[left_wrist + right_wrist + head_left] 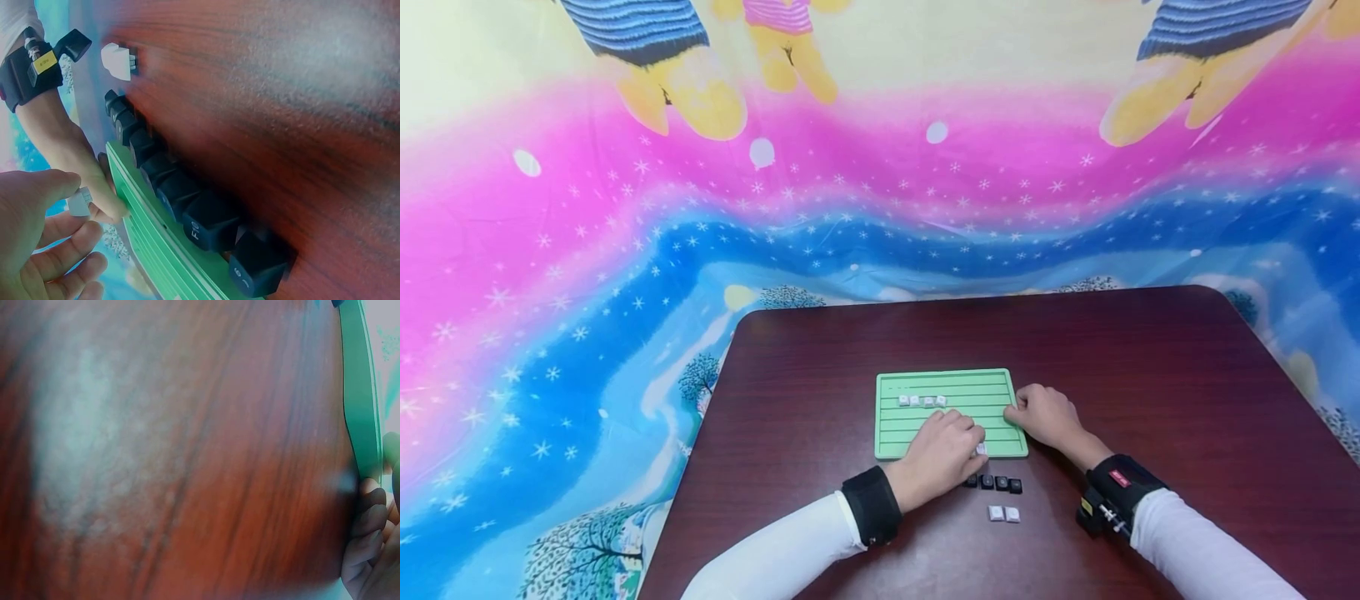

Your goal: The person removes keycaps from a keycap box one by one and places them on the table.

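My left hand is over the lower right part of a green ridged tray. Between its thumb and index finger it pinches a white keycap, which the left wrist view shows held above the tray. My right hand grips the tray's right edge, thumb on top; the right wrist view shows curled fingers at the tray's side. A short row of white keycaps sits on the tray's upper ridges. In front of the tray stands a row of black keycaps, partly hidden by my left hand in the head view.
Two more white keycaps lie nearer me, below the black row. Everything rests on a dark red-brown wooden table with rounded back corners. Behind it hangs a colourful printed cloth.
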A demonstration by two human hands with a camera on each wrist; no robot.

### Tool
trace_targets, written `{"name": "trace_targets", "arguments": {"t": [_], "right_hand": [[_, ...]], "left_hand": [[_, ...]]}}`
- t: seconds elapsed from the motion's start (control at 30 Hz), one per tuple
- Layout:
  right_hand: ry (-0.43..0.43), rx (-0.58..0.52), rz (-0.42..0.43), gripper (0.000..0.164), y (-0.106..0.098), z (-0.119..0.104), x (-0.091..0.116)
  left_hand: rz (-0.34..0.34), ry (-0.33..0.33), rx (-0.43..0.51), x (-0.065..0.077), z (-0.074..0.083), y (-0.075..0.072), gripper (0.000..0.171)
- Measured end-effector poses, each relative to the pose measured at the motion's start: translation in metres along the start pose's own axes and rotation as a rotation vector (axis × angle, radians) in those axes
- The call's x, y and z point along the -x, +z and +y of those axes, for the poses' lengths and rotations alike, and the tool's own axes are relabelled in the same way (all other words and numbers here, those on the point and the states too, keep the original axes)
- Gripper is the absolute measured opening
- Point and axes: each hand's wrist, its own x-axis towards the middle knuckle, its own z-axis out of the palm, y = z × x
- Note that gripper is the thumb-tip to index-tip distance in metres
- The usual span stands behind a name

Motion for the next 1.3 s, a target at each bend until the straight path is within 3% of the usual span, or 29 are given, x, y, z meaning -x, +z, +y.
{"name": "trace_targets", "arguments": {"t": [0.9,1.3], "right_hand": [[-0.007,0.002,0.02,0.043,0.001,0.001,0.0],[-0.004,-0.005,0.004,0.043,0.0,0.001,0.0]], "left_hand": [[0.038,0.07,-0.007,0.029,0.015,0.006,0.023],[0.004,0.125,0.0,0.04,0.024,0.011,0.022]]}}
